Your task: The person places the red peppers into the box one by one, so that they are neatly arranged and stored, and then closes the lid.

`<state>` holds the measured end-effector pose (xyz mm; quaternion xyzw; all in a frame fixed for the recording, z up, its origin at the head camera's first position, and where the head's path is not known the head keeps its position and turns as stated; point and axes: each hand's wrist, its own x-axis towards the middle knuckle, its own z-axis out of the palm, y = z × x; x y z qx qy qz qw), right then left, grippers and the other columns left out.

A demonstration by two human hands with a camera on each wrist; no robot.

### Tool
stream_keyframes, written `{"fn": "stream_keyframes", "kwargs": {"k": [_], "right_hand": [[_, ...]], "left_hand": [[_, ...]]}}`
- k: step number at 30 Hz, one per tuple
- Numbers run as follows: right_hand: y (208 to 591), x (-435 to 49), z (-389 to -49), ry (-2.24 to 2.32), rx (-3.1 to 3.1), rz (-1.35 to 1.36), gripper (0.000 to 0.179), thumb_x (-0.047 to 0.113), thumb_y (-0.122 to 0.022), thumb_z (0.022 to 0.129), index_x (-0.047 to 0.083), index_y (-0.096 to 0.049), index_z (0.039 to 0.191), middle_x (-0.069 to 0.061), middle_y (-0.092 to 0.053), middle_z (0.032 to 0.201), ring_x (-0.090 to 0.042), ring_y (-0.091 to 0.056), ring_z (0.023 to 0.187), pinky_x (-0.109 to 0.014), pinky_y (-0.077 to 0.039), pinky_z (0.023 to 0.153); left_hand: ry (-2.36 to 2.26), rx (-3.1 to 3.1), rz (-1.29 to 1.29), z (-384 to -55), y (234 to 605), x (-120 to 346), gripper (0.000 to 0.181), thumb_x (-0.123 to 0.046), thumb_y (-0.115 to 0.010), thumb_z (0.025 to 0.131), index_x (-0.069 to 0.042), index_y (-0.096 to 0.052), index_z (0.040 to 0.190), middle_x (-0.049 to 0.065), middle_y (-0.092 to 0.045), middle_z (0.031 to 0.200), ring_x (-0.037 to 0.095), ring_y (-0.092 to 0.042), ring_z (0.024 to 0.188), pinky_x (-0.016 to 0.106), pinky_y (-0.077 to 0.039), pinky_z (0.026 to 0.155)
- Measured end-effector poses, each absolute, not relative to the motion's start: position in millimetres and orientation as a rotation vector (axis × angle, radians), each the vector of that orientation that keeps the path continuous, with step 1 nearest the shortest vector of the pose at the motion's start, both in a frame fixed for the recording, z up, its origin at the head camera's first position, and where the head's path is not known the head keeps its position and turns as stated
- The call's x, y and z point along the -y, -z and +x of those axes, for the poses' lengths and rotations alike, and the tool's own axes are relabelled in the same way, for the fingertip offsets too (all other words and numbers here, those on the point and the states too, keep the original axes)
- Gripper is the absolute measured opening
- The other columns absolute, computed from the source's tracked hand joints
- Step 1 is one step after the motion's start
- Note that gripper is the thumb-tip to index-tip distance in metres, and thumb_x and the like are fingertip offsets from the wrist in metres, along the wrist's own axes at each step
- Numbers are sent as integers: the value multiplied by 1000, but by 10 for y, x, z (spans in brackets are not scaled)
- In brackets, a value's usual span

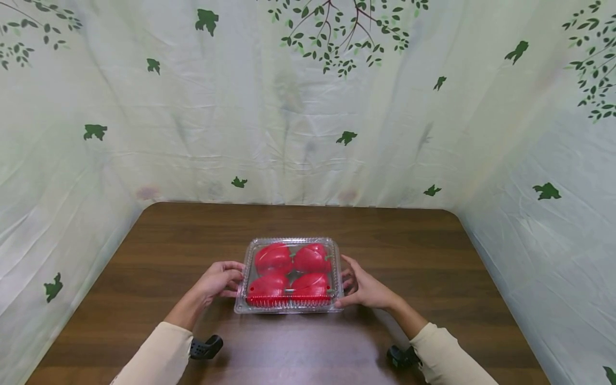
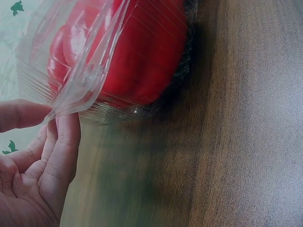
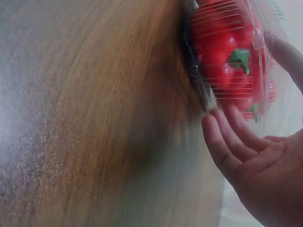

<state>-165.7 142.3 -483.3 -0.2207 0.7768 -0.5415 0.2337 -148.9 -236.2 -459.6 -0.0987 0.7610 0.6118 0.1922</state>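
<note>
A clear plastic clamshell box (image 1: 289, 309) lies on the table with its lid down. Inside it several red bell peppers (image 1: 273, 259) with green stems show through the plastic. My left hand (image 1: 222, 279) pinches the rim at the box's left side, thumb over the edge and fingers beneath, as the left wrist view shows (image 2: 42, 165). At the right side my right hand (image 1: 363, 286) grips the box; its thumb lies at the near corner and its fingers touch the side wall. One pepper's green stem (image 3: 240, 59) faces that hand in the right wrist view.
The brown wooden table (image 1: 192, 235) has rounded far corners. Pale curtains (image 1: 308, 160) printed with green leaves stand behind it and on both sides. A black wrist device (image 1: 207, 347) sits at the left cuff, another (image 1: 400, 357) at the right.
</note>
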Motion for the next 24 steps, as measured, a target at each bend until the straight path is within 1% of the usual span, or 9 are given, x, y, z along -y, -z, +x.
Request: {"fn": "stream_keyframes", "kwargs": {"k": [3,5,7,9,12,14,17,24], "right_hand": [[4837,-1418,-1653,1532,-2035,-562,96,8,-80,76,-2,-15,146,-13,-59,106,-22,-61,90,-32,-54,77],[4843,-1412,-1650,1560,-1959,-539,81,4,-78,78,-6,-23,137,-10,-61,95,-19,-62,81,-29,-54,69],[4850,-1407,-1648,1576,-1890,-538,63,0,-74,80,-9,-32,126,-7,-61,86,-17,-63,73,-29,-55,62],[4857,-1405,-1648,1575,-1836,-548,47,-1,-71,81,-9,-40,115,-5,-62,81,-16,-62,68,-30,-55,58],[4867,-1405,-1650,1568,-1769,-555,30,-2,-68,83,-6,-48,106,-4,-65,79,-15,-62,66,-30,-56,59],[4872,-1404,-1650,1569,-1728,-545,25,-1,-67,85,-5,-51,103,-4,-67,79,-15,-64,67,-29,-56,60],[4874,-1400,-1646,1582,-1658,-518,20,0,-64,87,-2,-51,102,-6,-69,77,-17,-66,67,-27,-55,60],[4898,-1425,-1629,1628,-1562,-476,21,0,-63,88,-1,-48,103,-10,-71,80,-18,-70,69,-27,-57,61]], "left_hand": [[-1715,-2140,-281,-1494,4590,2359,30,-4,-52,92,11,-52,119,8,-62,84,19,-61,70,35,-60,63],[-1718,-2140,-285,-1494,4590,2358,30,-4,-52,92,11,-52,119,8,-62,84,19,-61,70,35,-60,62],[-1717,-2141,-282,-1492,4591,2359,30,-4,-52,92,11,-52,119,8,-62,84,19,-61,70,35,-60,62],[-1723,-2137,-284,-1491,4596,2359,30,-4,-52,92,11,-52,118,8,-62,84,19,-61,70,34,-60,62],[-1723,-2133,-278,-1495,4607,2363,30,-4,-52,92,11,-52,118,8,-61,85,19,-61,70,34,-60,62],[-1729,-2127,-279,-1500,4613,2364,30,-3,-52,92,11,-52,118,8,-61,84,19,-61,70,34,-60,62],[-1731,-2124,-274,-1505,4616,2373,30,-4,-52,92,11,-52,118,8,-61,84,18,-61,70,34,-60,62],[-1731,-2127,-289,-1502,4627,2342,30,-4,-53,92,11,-52,119,9,-62,86,20,-61,70,35,-60,62]]}}
